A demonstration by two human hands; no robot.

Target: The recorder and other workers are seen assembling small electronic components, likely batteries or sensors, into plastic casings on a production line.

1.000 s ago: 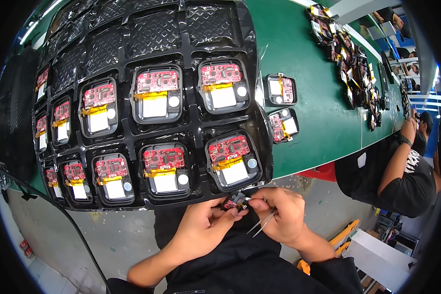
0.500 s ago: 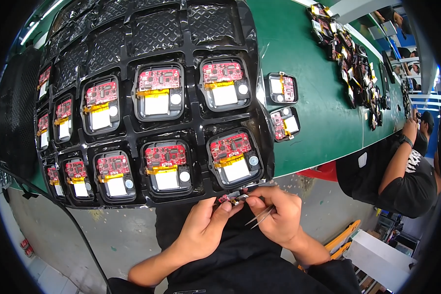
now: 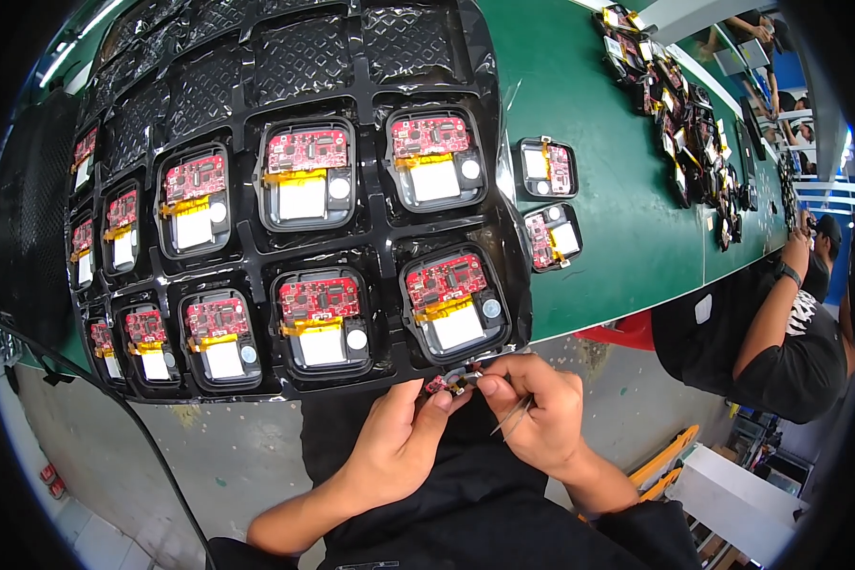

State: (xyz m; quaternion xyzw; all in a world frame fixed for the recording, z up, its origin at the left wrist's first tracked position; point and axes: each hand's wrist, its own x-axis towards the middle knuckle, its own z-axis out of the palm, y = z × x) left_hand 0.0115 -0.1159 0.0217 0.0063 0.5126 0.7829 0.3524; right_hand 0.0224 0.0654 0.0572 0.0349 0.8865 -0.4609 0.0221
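My left hand point(image 3: 399, 442) and my right hand point(image 3: 534, 410) meet just below the front edge of a black moulded tray point(image 3: 385, 245). Between their fingertips sits a small red circuit piece point(image 3: 449, 383), pinched from both sides. My right hand also holds thin metal tweezers point(image 3: 509, 418), which point down and left from its fingers. The tray's pockets hold several units, each with a red circuit board point(image 3: 446, 277), a yellow strip and a white pad. The nearest filled pocket is right above my fingers.
The tray lies on a green table point(image 3: 617, 180). Two loose units point(image 3: 549, 204) rest on the table right of the tray. More parts point(image 3: 684, 104) are piled at the far right. A person in black point(image 3: 779, 328) sits at the right. A black cable point(image 3: 95, 380) hangs at the left.
Both hands stay together at the tray's front edge; they have shifted very slightly while working the small piece. The tray and units have not moved.
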